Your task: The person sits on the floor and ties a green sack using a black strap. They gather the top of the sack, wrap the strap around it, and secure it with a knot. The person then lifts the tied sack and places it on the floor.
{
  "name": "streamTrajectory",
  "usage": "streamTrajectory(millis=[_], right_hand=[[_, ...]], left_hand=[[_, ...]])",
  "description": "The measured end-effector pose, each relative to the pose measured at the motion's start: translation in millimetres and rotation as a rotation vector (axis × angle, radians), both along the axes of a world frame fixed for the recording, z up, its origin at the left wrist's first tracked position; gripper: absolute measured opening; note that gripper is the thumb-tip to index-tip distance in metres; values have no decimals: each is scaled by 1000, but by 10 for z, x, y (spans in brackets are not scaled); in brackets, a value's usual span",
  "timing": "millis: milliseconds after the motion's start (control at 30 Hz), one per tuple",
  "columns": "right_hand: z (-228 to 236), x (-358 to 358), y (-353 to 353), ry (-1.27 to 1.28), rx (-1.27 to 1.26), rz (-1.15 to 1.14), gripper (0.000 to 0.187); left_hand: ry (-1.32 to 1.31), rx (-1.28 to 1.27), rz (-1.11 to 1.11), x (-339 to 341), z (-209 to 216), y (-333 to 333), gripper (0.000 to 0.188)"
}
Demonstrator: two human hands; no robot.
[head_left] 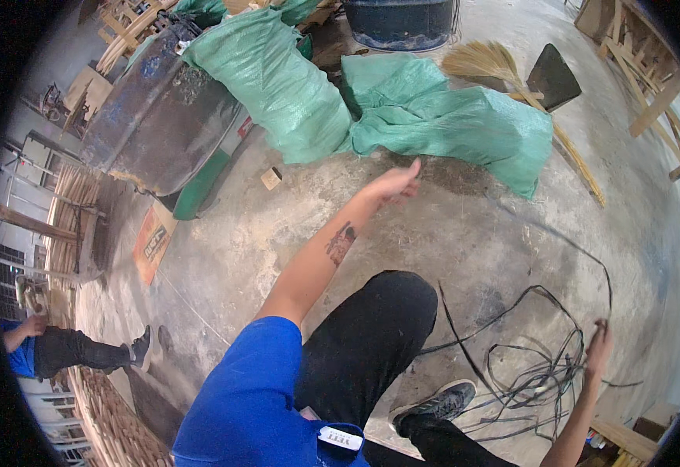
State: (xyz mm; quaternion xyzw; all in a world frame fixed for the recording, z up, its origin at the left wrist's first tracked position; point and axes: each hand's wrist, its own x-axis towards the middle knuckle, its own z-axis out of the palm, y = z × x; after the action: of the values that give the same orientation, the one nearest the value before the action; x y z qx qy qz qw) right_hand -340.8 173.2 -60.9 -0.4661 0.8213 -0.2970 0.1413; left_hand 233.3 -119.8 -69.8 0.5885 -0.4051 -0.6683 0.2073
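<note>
My left hand (399, 184) is stretched forward over the floor, just in front of the green woven sacks. Its thumb sticks out while the other fingers curl in; what they hold, if anything, is not visible. At the right, my right hand (600, 347) is closed on a thin black cord (609, 282). From there the cord arcs up and leftward toward the sacks, fading into blur short of my left hand. A loose tangle of black cord (523, 381) lies on the floor between my right arm and my shoe.
One green sack (293, 86) leans against a dark drum (168, 109); another sack (464, 117) lies flat. Behind it are a straw broom (511, 74) and a dustpan (554, 78). Wooden frames (659, 86) stand far right. Another person's leg (83, 350) shows at left, near stacked wood strips.
</note>
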Motion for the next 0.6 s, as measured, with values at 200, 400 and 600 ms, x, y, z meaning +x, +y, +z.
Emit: streamTrajectory(millis=[200,400,600], right_hand=[[-115,-771,860,465,542,2,35],[-44,-451,1383,344,883,159,31],[47,-399,1484,293,990,-12,32]], left_hand=[[-114,-326,274,199,-1106,-688,102],[-821,-556,-20,84,-1169,-1060,59],[-1361,-785,-626,-473,-842,-559,20]])
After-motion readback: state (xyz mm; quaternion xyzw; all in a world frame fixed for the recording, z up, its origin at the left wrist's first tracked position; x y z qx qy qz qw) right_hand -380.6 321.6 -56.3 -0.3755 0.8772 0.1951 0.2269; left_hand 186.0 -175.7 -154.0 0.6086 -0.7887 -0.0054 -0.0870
